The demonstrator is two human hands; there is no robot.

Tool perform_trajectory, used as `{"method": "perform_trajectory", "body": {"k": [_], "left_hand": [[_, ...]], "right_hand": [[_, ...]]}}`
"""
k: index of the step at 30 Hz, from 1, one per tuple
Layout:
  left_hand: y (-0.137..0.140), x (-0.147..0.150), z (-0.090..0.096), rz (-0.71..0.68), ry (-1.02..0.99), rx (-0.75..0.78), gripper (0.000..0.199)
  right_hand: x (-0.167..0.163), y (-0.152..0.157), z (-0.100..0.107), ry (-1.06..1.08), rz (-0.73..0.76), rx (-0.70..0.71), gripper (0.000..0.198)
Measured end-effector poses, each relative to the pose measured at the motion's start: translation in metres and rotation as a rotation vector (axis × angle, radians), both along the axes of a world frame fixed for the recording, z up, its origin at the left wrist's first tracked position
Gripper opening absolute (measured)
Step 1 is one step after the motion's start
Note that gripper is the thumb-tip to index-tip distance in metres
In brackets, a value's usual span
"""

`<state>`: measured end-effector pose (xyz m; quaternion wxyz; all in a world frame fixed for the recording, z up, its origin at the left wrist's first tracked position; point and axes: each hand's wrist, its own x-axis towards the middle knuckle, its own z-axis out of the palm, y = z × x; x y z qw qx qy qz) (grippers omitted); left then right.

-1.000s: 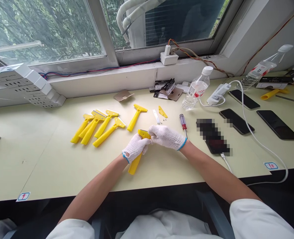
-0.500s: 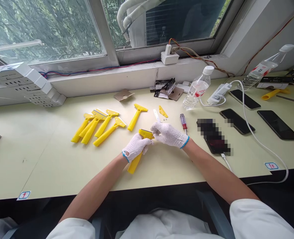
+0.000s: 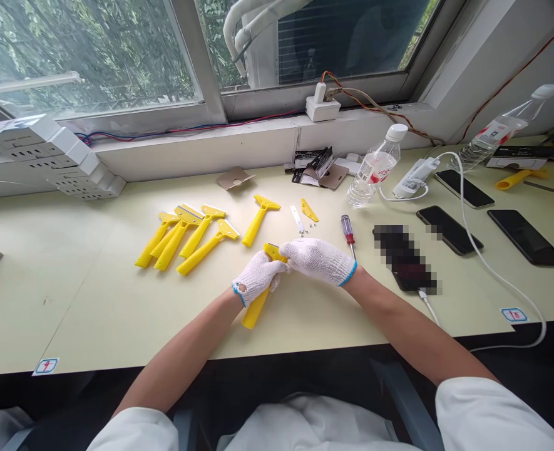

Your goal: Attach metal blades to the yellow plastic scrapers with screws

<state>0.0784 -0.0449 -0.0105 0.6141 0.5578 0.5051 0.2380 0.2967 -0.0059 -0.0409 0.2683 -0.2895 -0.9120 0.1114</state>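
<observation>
My left hand (image 3: 254, 277), in a white knit glove with a hole near the cuff, is wrapped round a yellow scraper (image 3: 255, 310). Its handle slants toward the table's front edge. At the scraper's head my gloved right hand (image 3: 318, 258) has its fingers pinched together, covering the right part of the head; whatever is between the fingertips is hidden. Just beyond this hand lie a white strip (image 3: 297, 218), a loose yellow plate (image 3: 310, 210) and several tiny screws (image 3: 312, 224). A screwdriver (image 3: 347, 229) with a clear and red handle rests to the right.
Several yellow scrapers (image 3: 206, 247) lie at left, with another scraper (image 3: 260, 219) nearer the middle. Phones (image 3: 450, 228), a water bottle (image 3: 375, 166) and a white power strip (image 3: 416, 178) with cable occupy the right. Behind are opened black packaging (image 3: 321, 168) and stacked white boxes (image 3: 70, 160).
My right hand has come down closer over the scraper head and hides more of it. Small screws by the white strip now show. My left hand keeps its hold.
</observation>
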Motion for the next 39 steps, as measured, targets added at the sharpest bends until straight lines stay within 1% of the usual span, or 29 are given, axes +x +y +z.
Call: {"method": "perform_trajectory", "body": {"k": [2,5,7,8,10,13,17,20,22,23,25,28,30,32,35,37,39], "left_hand": [[0.001,-0.002,0.000,0.003,-0.015,-0.001,0.015],[0.003,-0.005,0.000,-0.003,-0.026,-0.010,0.014],[0.003,-0.006,0.000,-0.018,-0.018,-0.025,0.016],[0.003,-0.007,0.000,-0.026,-0.005,-0.037,0.018],[0.003,-0.008,0.000,-0.035,0.025,-0.053,0.022],[0.004,-0.008,0.000,-0.052,0.032,-0.054,0.018],[0.005,-0.008,0.001,-0.090,0.035,-0.035,0.015],[0.006,-0.009,0.003,-0.110,0.073,-0.043,0.019],[0.006,-0.010,0.003,-0.123,0.082,-0.044,0.022],[0.006,-0.011,0.003,-0.129,0.082,-0.040,0.023],[0.005,-0.012,0.003,-0.135,0.077,-0.033,0.025],[0.004,-0.013,0.004,-0.141,0.067,-0.045,0.024],[0.003,-0.012,0.004,-0.142,0.053,-0.065,0.021],[0.003,-0.011,0.005,-0.138,0.042,-0.077,0.021],[0.003,-0.011,0.007,-0.131,-0.003,-0.081,0.022],[0.003,-0.013,0.007,-0.135,-0.061,-0.084,0.023],[0.003,-0.014,0.006,-0.129,-0.120,-0.096,0.023]], "right_hand": [[-0.001,0.000,0.003,0.008,0.004,0.005,0.022],[-0.003,0.000,0.009,0.057,0.010,0.004,0.046],[-0.003,0.000,0.012,0.030,0.007,0.010,0.054],[-0.003,0.000,0.014,-0.012,0.005,0.016,0.052],[-0.003,-0.002,0.017,-0.119,0.001,0.031,0.039],[-0.004,-0.006,0.018,-0.199,-0.004,0.041,0.021],[-0.008,-0.010,0.019,-0.261,-0.009,0.058,0.014],[-0.010,-0.011,0.020,-0.322,-0.002,0.098,0.009],[-0.008,-0.010,0.020,-0.326,-0.019,0.092,0.004],[-0.007,-0.009,0.019,-0.303,-0.031,0.061,0.004],[-0.002,-0.006,0.017,-0.217,-0.038,-0.044,0.012],[0.005,-0.001,0.014,-0.060,-0.009,-0.191,0.022],[0.009,0.002,0.012,0.011,-0.002,-0.214,0.024],[0.012,0.005,0.011,0.054,-0.023,-0.204,0.022],[0.015,0.007,0.017,0.161,-0.100,-0.239,0.020],[0.018,0.008,0.026,0.225,-0.166,-0.360,0.019],[0.022,0.008,0.035,0.183,-0.177,-0.571,0.020]]}}
